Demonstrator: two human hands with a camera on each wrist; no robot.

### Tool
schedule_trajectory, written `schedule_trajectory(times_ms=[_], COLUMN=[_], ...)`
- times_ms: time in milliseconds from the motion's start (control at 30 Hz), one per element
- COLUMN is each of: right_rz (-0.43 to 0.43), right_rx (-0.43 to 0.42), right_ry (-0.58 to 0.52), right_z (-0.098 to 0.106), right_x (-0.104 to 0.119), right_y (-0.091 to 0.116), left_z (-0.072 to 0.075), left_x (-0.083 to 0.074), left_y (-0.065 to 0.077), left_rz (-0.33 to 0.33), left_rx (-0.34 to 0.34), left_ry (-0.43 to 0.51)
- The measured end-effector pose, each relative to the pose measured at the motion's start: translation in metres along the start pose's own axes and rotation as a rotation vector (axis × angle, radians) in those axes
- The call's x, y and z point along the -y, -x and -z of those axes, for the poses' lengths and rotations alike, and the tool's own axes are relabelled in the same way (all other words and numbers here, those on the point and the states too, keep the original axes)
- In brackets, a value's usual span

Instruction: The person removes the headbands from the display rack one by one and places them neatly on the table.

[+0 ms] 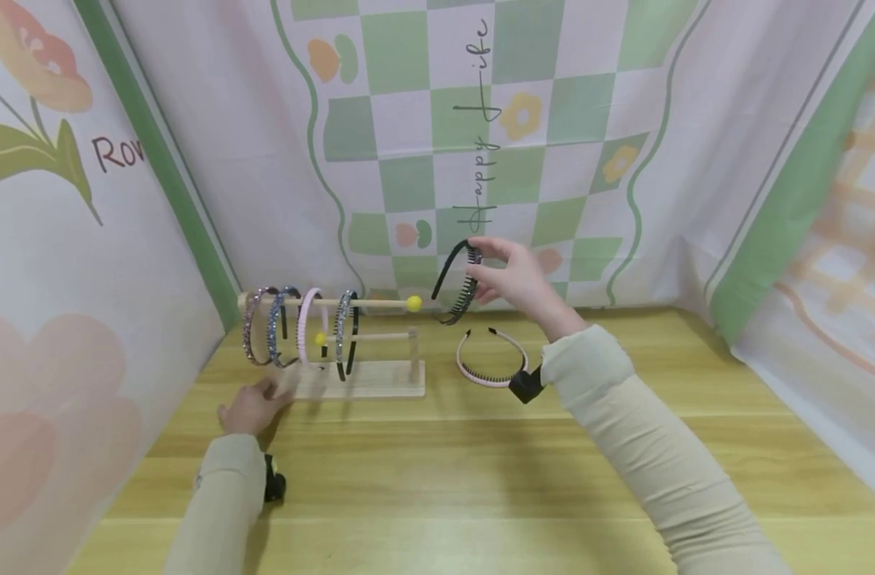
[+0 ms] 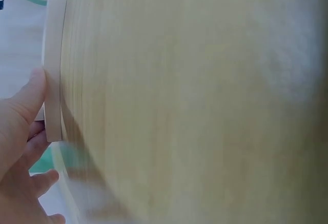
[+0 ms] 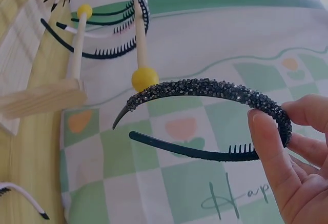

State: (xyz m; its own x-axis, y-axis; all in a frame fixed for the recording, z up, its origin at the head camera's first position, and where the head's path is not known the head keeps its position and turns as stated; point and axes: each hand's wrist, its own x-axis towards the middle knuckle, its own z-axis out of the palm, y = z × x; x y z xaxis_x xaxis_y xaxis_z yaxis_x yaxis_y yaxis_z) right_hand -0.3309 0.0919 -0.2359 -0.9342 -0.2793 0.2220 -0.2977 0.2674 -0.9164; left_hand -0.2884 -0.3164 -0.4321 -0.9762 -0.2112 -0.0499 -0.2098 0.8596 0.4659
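Your right arm (image 1: 667, 455) extends forward; your right hand (image 1: 512, 275) is raised, thumb (image 3: 271, 149) and fingers (image 3: 310, 110) pinching. Your left hand (image 1: 253, 407) sits lower, thumb opposing the fingers.

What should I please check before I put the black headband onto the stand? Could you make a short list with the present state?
1. Right hand pinches the black headband: ok.
2. Left hand holds the end of the wooden base: ok.
3. Upper rod has bare length between the silver headband and the yellow ball: ok.
4. Black headband is on the rod: not ok, it is off it, near the ball.
5. Loose pink headband lies apart from the base: ok.
6. Grip is firm enough: cannot tell.
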Motion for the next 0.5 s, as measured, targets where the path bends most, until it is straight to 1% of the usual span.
schedule_trajectory(times_ms=[233,500], right_rz=[-0.003,-0.003], right_rx=[-0.046,-0.058], right_ry=[-0.009,-0.051], right_z=[0.015,0.033], right_x=[-0.008,-0.018], right_y=[0.002,0.006], left_z=[0.0,0.002], left_x=[0.002,-0.001], left_y=[0.0,0.001], left_rz=[-0.005,-0.001], left_rx=[0.001,0.006], left_ry=[0.012,0.018])
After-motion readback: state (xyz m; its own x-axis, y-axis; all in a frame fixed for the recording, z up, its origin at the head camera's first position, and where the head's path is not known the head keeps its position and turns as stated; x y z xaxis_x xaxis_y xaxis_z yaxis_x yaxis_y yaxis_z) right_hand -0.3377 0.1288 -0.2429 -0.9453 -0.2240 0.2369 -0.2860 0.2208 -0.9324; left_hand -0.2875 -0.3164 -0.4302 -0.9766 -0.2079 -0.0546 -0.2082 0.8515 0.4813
